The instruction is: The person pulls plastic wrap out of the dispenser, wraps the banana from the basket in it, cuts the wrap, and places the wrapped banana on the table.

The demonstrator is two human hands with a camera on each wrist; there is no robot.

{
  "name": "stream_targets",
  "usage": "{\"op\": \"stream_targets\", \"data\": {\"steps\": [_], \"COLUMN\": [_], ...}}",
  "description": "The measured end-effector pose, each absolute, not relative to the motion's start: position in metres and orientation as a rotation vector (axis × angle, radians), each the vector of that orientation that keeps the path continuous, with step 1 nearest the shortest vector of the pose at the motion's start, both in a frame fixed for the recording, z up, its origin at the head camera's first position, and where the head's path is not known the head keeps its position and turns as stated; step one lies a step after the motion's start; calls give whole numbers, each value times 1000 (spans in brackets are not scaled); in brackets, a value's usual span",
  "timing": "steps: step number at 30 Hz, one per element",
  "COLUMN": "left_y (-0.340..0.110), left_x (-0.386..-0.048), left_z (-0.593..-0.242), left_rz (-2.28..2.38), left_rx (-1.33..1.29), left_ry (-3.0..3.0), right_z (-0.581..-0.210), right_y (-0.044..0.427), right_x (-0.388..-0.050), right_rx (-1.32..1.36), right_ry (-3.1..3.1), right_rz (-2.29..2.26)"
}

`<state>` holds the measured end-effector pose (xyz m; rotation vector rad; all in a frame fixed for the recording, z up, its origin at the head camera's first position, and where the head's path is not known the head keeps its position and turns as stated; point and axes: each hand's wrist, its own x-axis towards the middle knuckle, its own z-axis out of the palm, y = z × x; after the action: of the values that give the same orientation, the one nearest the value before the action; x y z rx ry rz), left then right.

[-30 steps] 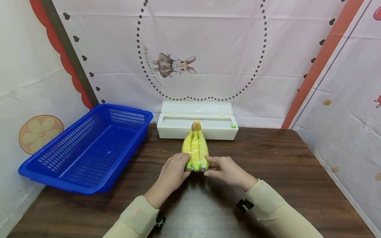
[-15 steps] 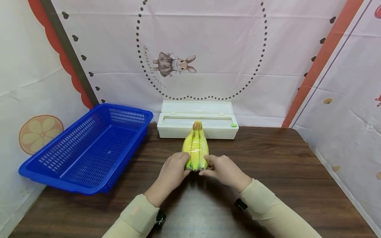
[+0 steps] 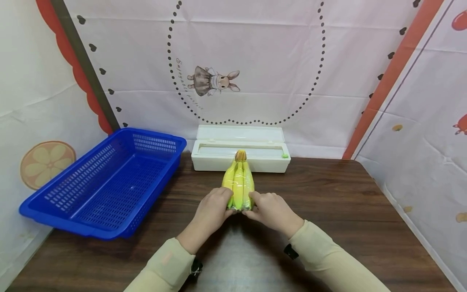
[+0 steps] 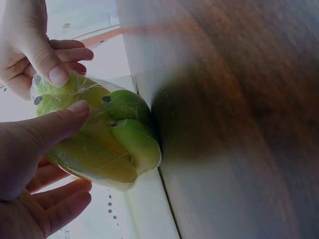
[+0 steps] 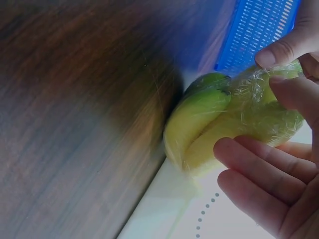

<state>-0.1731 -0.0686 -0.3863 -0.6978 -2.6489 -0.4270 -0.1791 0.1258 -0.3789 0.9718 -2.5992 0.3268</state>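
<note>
A bunch of bananas (image 3: pixel 238 184), wrapped in clear plastic film, lies on the table with its brown stem end pointing away and its green tips toward me. My left hand (image 3: pixel 213 207) grips its left side near the tips, fingers on top. In the left wrist view that thumb (image 4: pixel 55 127) presses the film over the tip end. On the right side, my right hand (image 3: pixel 273 211) pinches the wrapped bunch between thumb and fingers. The right wrist view shows film wrinkled under the right thumb and forefinger, with the other fingers along the bananas (image 5: pixel 204 117).
Directly behind the bananas stands a white cling film dispenser (image 3: pixel 240 164) with its lid raised and a green slider at right. A blue perforated basket (image 3: pixel 146 194) sits at the left of the dark wooden table (image 3: pixel 328 194). Printed cloth (image 3: pixel 273 61) hangs at the back and sides.
My right hand has shifted slightly left, and its thumb has come in against the near end of the bananas. The left hand and the bunch stay about where they were.
</note>
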Motion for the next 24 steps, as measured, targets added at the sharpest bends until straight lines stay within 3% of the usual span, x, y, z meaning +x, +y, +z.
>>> {"op": "stream_targets", "data": {"steps": [24], "left_y": [-66], "left_x": [-175], "left_z": [-384], "left_rz": [-178], "left_rx": [-764], "left_ry": [-2631], "right_z": [-380], "right_y": [130], "right_x": [-177], "right_rx": [939], "right_ry": [-2606], "right_rz": [264]}}
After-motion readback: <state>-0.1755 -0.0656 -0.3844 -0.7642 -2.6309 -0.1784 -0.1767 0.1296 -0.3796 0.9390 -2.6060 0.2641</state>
